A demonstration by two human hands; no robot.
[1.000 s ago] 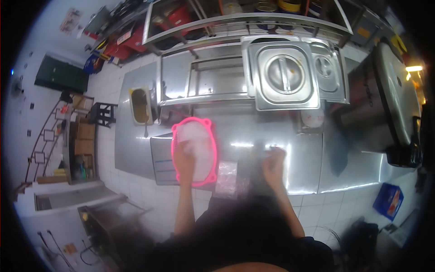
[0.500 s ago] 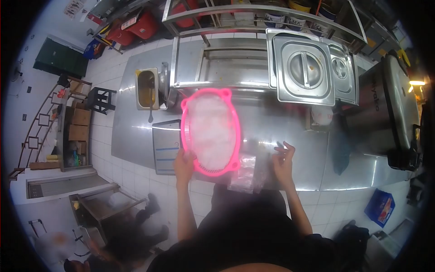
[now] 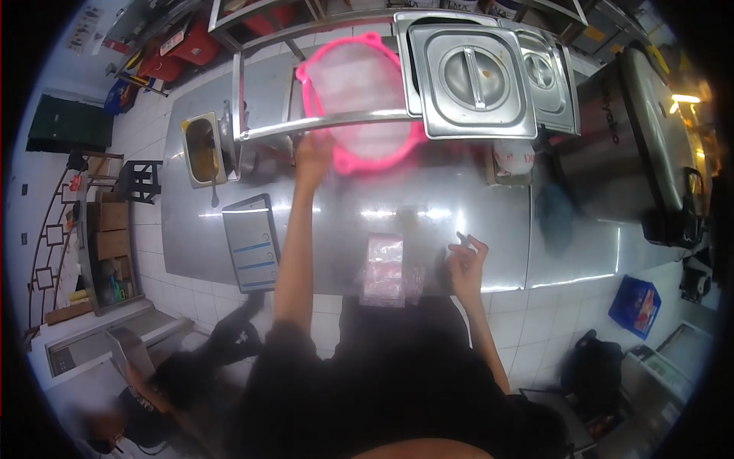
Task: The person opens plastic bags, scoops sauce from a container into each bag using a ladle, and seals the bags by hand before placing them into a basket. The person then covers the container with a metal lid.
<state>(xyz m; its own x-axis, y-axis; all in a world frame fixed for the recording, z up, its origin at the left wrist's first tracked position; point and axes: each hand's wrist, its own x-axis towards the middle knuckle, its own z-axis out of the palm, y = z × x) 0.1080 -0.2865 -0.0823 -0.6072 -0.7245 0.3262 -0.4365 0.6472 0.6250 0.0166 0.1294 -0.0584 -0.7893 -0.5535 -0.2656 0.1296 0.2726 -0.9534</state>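
Note:
My left hand [image 3: 312, 157] is stretched forward, closed on the near left edge of a bright pink oval basket [image 3: 367, 164] that holds or is lined with something white. The rail of a metal shelf [image 3: 336, 122] crosses in front of the basket, and motion blurs the rim. Closer to me, a stack of clear plastic bags [image 3: 384, 268] lies at the front edge of the steel counter [image 3: 329, 229]. Just right of the bags hovers my right hand [image 3: 468, 264], fingers loosely bent and apart, with nothing visible in it.
Lidded steel pans [image 3: 478, 84] sit on the shelf at the right. A large steel cooker [image 3: 612, 138] stands beyond them. On the left are a pan with brownish liquid [image 3: 202, 153] and a grey blue-striped tray [image 3: 252, 243]. Another person [image 3: 145, 405] is at the lower left.
The pink basket has moved forward, away from me and under the shelf rail, with my left hand on it. My right hand stays near the bags. The view has shifted slightly.

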